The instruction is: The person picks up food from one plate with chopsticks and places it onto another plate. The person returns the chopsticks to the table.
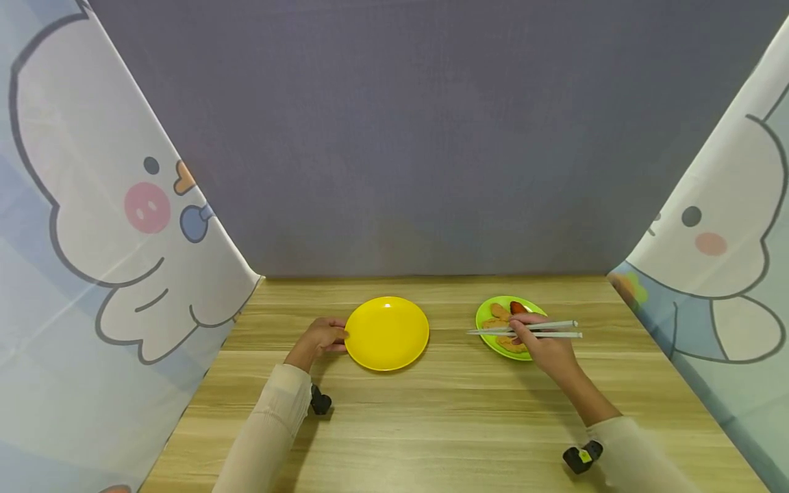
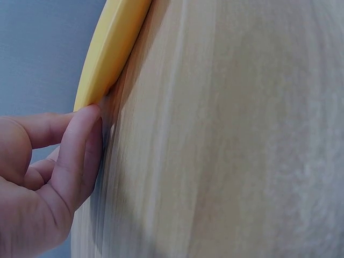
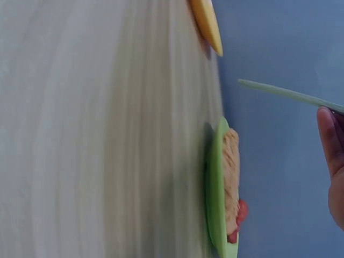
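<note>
The thumb and fingertips of my left hand (image 1: 324, 335) pinch the left rim of a bare yellow plate (image 1: 387, 333); in the left wrist view the fingertips (image 2: 88, 113) meet at the plate's edge (image 2: 110, 51). My right hand (image 1: 547, 346) holds a pair of pale chopsticks (image 1: 559, 335), their tips pointing left. Beneath them lies a smaller green plate (image 1: 483, 314), partly hidden by the hand. It bears several tan, breaded-looking pieces (image 1: 501, 312) and a red piece (image 1: 516, 307). In the right wrist view the chopsticks (image 3: 290, 93) stand apart above the food (image 3: 230, 172).
Both plates rest on a wood-grain table (image 1: 425, 424). A grey screen (image 1: 431, 150) rises behind its far edge, and cartoon-printed curtains (image 1: 203, 274) flank both sides. Small black devices (image 1: 582, 457) are worn at both wrists.
</note>
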A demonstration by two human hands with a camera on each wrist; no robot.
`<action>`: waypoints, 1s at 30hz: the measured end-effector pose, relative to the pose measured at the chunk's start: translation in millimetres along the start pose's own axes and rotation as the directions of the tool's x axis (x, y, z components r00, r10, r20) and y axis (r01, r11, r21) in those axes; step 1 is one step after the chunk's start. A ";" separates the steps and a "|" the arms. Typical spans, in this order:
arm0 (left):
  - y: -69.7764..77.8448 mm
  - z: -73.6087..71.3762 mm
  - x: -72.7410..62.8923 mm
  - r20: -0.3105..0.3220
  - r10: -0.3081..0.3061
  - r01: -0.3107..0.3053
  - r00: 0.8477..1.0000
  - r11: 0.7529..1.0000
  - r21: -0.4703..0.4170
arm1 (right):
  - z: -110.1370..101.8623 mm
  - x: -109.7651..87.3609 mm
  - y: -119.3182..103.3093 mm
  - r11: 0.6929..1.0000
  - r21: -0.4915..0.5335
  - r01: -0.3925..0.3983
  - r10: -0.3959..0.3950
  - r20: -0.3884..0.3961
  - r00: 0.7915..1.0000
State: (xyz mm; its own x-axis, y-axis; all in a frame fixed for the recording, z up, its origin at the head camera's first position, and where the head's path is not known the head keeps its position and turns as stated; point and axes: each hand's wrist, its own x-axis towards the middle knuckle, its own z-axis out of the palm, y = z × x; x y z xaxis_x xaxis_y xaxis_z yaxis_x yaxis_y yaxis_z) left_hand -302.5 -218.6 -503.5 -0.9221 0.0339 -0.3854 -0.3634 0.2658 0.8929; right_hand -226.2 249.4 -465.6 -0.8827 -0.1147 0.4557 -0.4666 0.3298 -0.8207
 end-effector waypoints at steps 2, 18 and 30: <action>0.2 0.1 -0.3 0.001 -0.001 0.001 1.000 1.000 0.000 | 7.3 -0.8 -0.5 0.999 -0.037 0.030 -0.030 0.006 1.000; 0.8 -0.1 0.3 0.015 -0.004 0.004 1.000 1.000 -0.023 | 59.3 2.8 2.4 0.543 -0.384 0.747 -0.745 0.191 0.640; -0.1 -0.3 0.7 0.005 -0.005 0.005 1.000 1.000 -0.011 | 76.5 -11.5 6.4 0.401 -0.455 0.795 -0.624 0.500 0.601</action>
State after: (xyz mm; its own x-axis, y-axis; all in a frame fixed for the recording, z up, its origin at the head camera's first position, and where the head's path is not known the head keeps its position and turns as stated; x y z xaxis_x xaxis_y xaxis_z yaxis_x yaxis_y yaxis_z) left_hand -303.1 -218.9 -503.8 -0.9196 0.0379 -0.3910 -0.3693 0.2556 0.8935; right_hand -223.3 181.1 -502.4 -0.2671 -0.7430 0.6137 -0.8633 0.4674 0.1902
